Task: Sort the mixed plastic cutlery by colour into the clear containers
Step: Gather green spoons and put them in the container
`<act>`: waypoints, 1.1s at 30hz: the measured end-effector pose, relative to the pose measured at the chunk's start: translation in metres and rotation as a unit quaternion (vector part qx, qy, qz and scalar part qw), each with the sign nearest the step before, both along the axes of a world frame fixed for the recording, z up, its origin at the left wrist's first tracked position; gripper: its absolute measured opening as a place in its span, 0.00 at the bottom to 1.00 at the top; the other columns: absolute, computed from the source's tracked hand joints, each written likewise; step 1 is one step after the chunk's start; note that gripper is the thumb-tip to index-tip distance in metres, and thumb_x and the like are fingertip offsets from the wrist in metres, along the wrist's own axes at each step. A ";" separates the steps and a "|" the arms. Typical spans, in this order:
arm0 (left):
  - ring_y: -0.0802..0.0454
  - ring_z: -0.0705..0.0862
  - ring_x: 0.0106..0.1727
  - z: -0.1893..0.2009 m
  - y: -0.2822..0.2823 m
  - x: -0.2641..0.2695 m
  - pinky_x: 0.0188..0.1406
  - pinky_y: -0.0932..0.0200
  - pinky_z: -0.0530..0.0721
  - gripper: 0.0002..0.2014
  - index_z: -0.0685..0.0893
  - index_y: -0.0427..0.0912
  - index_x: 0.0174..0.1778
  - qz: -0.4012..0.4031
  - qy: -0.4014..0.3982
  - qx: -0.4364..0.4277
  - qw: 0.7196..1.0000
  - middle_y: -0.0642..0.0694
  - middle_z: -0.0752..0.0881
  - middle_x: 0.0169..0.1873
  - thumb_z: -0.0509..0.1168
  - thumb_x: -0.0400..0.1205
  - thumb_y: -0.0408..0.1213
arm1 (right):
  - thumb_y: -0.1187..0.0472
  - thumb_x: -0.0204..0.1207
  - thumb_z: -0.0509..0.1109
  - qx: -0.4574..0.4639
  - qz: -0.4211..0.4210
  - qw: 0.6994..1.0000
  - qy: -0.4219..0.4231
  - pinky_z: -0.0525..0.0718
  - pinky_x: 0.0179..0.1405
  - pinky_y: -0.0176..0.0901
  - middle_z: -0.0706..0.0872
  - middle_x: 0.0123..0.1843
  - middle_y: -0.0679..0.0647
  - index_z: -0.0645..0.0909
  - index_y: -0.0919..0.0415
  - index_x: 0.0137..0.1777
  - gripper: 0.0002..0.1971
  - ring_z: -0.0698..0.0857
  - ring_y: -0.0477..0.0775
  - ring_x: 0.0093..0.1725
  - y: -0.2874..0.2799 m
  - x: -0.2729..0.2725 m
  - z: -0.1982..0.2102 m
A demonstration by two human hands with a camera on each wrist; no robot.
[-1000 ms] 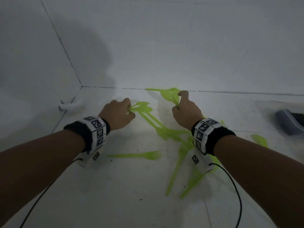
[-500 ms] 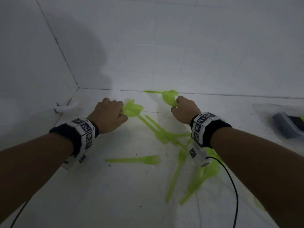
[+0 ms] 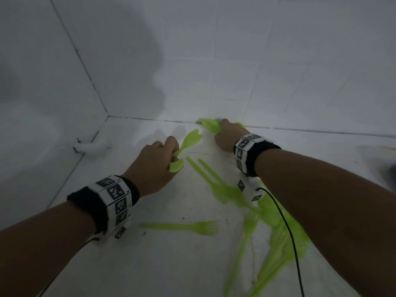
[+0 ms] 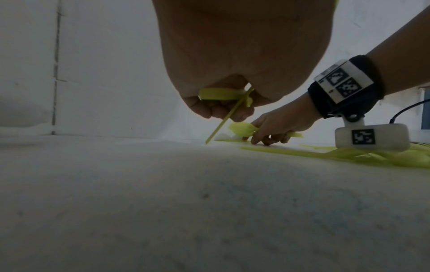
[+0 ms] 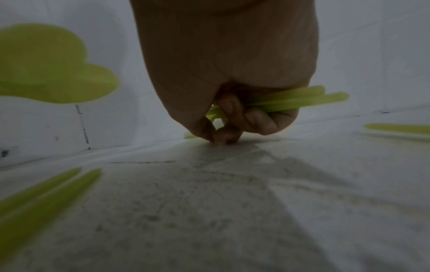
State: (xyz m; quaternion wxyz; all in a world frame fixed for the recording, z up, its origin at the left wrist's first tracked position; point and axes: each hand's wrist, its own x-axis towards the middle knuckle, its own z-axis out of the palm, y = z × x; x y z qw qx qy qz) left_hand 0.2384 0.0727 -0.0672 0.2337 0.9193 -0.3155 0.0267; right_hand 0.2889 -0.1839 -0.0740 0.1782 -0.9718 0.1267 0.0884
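Observation:
All the cutlery in view is lime green plastic. My left hand (image 3: 158, 161) grips green spoons (image 3: 190, 139), their bowls sticking out past the knuckles; in the left wrist view the curled fingers (image 4: 218, 108) hold them (image 4: 221, 94). My right hand (image 3: 229, 137) reaches the far edge of the floor by the wall and grips a bundle of green cutlery (image 3: 209, 125); its fingertips (image 5: 223, 137) touch the floor while the handles (image 5: 295, 100) stick out sideways. A heap of green cutlery (image 3: 276, 230) lies under my right forearm. A single green fork (image 3: 192, 227) lies apart.
White tiled walls meet at a corner on the left, with a white lump (image 3: 90, 146) at the floor joint. A dark object (image 3: 390, 170) shows at the right edge. Black cables run from both wrist units. No clear container is plainly visible.
Both hands moved away from me toward the back wall with their green cutlery. The right hand now touches the floor by the wall. The view shifted right, so the dark container left the frame.

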 end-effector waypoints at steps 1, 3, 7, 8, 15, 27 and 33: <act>0.52 0.69 0.31 -0.002 0.001 0.001 0.30 0.53 0.61 0.10 0.66 0.48 0.44 0.003 0.005 0.003 1.000 0.50 0.73 0.30 0.62 0.84 0.36 | 0.53 0.84 0.61 0.001 0.008 1.000 -0.007 0.79 0.50 0.50 0.81 0.58 0.58 0.65 0.55 0.81 0.26 0.77 0.61 0.48 0.001 0.002 -0.001; 0.50 0.71 0.32 -0.004 0.003 0.002 0.30 0.52 0.62 0.09 0.66 0.48 0.45 0.021 0.023 0.005 1.000 0.47 0.74 0.31 0.62 0.84 0.37 | 0.55 0.84 0.62 -0.005 0.024 0.999 -0.021 0.74 0.45 0.47 0.81 0.58 0.57 0.66 0.54 0.80 0.25 0.77 0.60 0.47 0.001 0.003 0.000; 0.51 0.71 0.32 -0.004 0.005 0.003 0.30 0.52 0.61 0.08 0.68 0.45 0.46 0.039 0.028 -0.014 0.999 0.49 0.74 0.31 0.63 0.84 0.36 | 0.59 0.84 0.60 -0.079 0.057 0.994 -0.041 0.75 0.41 0.47 0.84 0.58 0.58 0.74 0.57 0.71 0.16 0.79 0.60 0.45 0.003 -0.006 0.005; 0.52 0.70 0.32 -0.004 0.005 0.002 0.30 0.52 0.60 0.09 0.68 0.44 0.46 0.039 0.017 -0.014 0.999 0.50 0.73 0.30 0.64 0.83 0.35 | 0.59 0.84 0.60 -0.094 0.067 0.993 -0.040 0.76 0.41 0.47 0.84 0.57 0.58 0.75 0.58 0.68 0.14 0.80 0.61 0.46 0.005 -0.010 0.006; 0.54 0.71 0.26 0.009 -0.005 -0.020 0.26 0.55 0.66 0.17 0.65 0.43 0.49 -0.022 0.097 -0.028 0.995 0.51 0.75 0.29 0.58 0.82 0.53 | 0.54 0.81 0.66 -0.107 0.146 0.982 0.047 0.84 0.50 0.48 0.85 0.54 0.57 0.82 0.61 0.54 0.11 0.84 0.62 0.53 0.010 -0.053 0.021; 0.42 0.86 0.49 0.004 -0.053 -0.080 0.46 0.47 0.83 0.09 0.69 0.56 0.43 -0.150 0.112 0.067 0.980 0.47 0.88 0.47 0.63 0.81 0.53 | 0.50 0.81 0.68 -0.060 0.009 0.998 0.009 0.77 0.45 0.48 0.79 0.48 0.53 0.76 0.57 0.50 0.11 0.81 0.61 0.51 -0.039 -0.172 0.038; 0.49 0.85 0.53 -0.009 -0.088 -0.111 0.51 0.52 0.81 0.19 0.83 0.55 0.67 -0.244 0.101 0.110 0.958 0.54 0.88 0.53 0.66 0.84 0.60 | 0.47 0.79 0.73 -0.044 -0.060 0.997 -0.012 0.76 0.44 0.48 0.77 0.48 0.51 0.72 0.56 0.56 0.17 0.78 0.58 0.48 -0.063 -0.242 0.028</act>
